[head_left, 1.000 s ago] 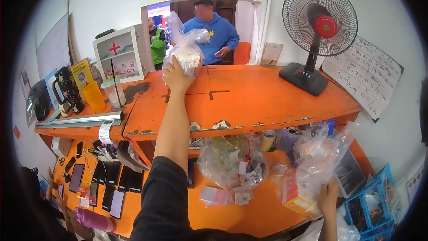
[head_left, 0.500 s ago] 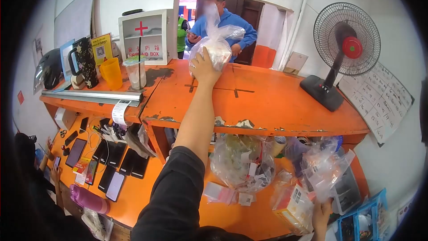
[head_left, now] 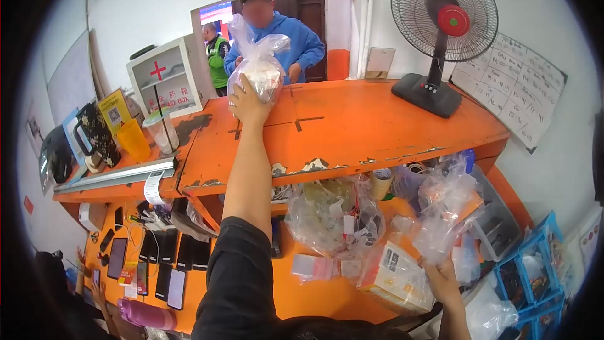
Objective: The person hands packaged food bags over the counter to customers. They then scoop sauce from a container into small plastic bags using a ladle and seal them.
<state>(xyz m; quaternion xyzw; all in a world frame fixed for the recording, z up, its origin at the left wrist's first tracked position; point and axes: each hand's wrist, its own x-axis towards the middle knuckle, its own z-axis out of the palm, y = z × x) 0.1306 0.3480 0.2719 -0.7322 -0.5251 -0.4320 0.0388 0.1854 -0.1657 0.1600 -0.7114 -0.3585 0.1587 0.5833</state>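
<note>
Left hand [head_left: 250,104] spreading against bagged parcel [head_left: 264,78] at eleven, right hand [head_left: 445,282] pinching clear plastic [head_left: 435,239] at four, fan [head_left: 434,91] standing at two on orange surface [head_left: 358,123]

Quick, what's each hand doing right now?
Left hand: open, spread against the tied plastic bag.
Right hand: looks closed, holding clear plastic.
</note>
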